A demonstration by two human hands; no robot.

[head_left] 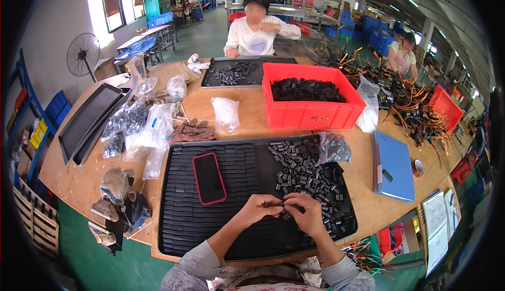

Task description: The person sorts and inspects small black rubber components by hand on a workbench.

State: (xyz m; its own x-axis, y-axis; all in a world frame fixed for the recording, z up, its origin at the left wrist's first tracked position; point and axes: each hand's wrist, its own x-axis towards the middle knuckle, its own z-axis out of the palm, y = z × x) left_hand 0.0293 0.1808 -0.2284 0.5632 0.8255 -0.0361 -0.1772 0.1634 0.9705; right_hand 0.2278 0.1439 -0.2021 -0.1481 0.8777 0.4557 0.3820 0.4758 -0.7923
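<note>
My left hand point(260, 208) and my right hand point(305, 212) meet over the black tray point(273, 249), fingertips pinched together. Between them is a small dark piece, mostly hidden by the fingers, so its kind cannot be made out. To the right of and beyond my hands lie many loose short black tubes point(296, 159). Flat black pieces point(179, 196) fill the left part of the tray in neat rows. On those rows rests a phone point(210, 179) in a red case. A plastic bag point(334, 148) of dark parts lies at the tray's far right corner.
Beyond the tray stands a red bin point(315, 116) of black pieces. A blue binder point(392, 167) and a tape roll point(417, 168) lie to the right, near heaped wire harnesses point(415, 107). Clear bags point(152, 128) sit at the left. A person point(258, 33) sits opposite behind another tray point(210, 80).
</note>
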